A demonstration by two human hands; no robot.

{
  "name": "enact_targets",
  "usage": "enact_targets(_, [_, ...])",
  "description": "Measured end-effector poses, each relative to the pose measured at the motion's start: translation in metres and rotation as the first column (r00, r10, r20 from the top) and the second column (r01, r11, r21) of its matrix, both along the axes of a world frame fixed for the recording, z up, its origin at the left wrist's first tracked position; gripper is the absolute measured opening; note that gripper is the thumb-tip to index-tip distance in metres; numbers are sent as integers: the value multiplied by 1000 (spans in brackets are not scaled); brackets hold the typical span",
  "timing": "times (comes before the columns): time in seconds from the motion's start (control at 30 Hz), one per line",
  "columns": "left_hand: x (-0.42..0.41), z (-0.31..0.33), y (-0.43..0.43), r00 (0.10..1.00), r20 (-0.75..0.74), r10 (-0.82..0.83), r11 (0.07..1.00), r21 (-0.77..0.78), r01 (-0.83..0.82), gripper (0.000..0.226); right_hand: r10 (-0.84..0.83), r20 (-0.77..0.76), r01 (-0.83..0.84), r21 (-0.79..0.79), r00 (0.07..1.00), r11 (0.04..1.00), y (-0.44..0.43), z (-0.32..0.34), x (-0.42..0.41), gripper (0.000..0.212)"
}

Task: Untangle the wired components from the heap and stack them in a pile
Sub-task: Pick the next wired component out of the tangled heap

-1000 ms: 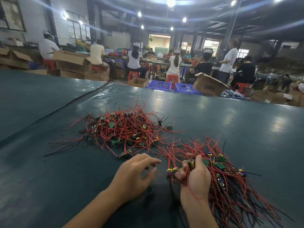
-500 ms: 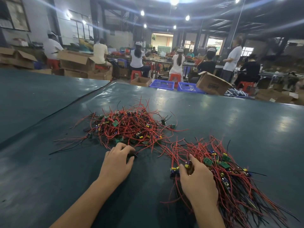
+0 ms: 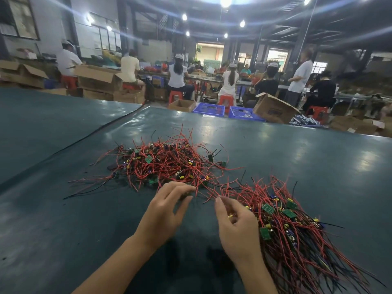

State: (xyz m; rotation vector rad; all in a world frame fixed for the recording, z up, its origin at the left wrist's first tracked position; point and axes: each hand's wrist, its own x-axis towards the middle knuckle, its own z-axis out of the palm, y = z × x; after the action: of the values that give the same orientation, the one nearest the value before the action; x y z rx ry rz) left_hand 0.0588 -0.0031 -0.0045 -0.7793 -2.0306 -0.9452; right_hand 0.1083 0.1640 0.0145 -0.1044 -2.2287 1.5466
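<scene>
Left hand [image 3: 164, 212] now rightward at heap [image 3: 169, 162]; right hand [image 3: 238, 228] beside pile [image 3: 297, 230].

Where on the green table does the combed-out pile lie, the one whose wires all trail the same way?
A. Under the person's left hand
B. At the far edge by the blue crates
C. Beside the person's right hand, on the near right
C: the pile, its wires fanning toward the near right corner, lies beside the right hand, while the left hand is at the near edge of the tangled heap.
</scene>
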Motion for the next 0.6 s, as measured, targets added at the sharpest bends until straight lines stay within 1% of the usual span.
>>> enact_targets(0.07, [6,-1,7,993,-73,-94,995,-28,92,28,134,18,-131,-113,991,985,-12,2,4,35])
enact_targets(0.13, [11,-2,15,976,-120,-182,982,-65,175,38,206,14,-196,-251,979,948,-20,3,5,43])
enact_targets(0.17, [13,-2,18,967,-129,-220,975,-65,213,42,217,-2,-206,-326,976,923,-21,3,6,42])
enact_targets(0.23, [15,-1,21,954,-124,-274,962,-38,271,46,207,-29,-200,-426,978,882,-22,3,6,31])
enact_targets(0.27, [16,-1,22,951,-119,-286,958,-23,285,47,197,-29,-190,-445,980,875,-21,4,6,25])
enact_targets(0.33, [17,-1,23,952,-107,-288,957,4,290,48,191,-28,-183,-452,981,873,-20,5,6,19])
enact_targets(0.37, [17,-1,24,956,-111,-272,961,20,276,44,184,-30,-177,-453,983,874,-19,4,5,19])
enact_targets(0.43, [16,-3,25,974,-107,-198,974,87,207,28,142,-26,-138,-440,990,887,-18,3,5,19])
enact_targets(0.47, [16,-3,25,985,-62,-160,975,143,168,18,120,-26,-120,-424,992,898,-17,2,4,20])
enact_targets(0.5, [16,-3,25,988,31,-148,968,210,138,16,110,-33,-114,-407,993,906,-17,1,4,20])
enact_targets(0.53, [16,-3,25,970,165,-178,953,276,128,24,110,-41,-117,-390,993,913,-17,1,4,21])
enact_targets(0.57, [16,-4,24,922,300,-247,933,332,142,32,118,-50,-128,-368,992,921,-18,0,4,22])
enact_targets(0.6, [15,-5,23,860,395,-324,910,378,169,36,133,-58,-145,-339,989,929,-18,1,4,23])
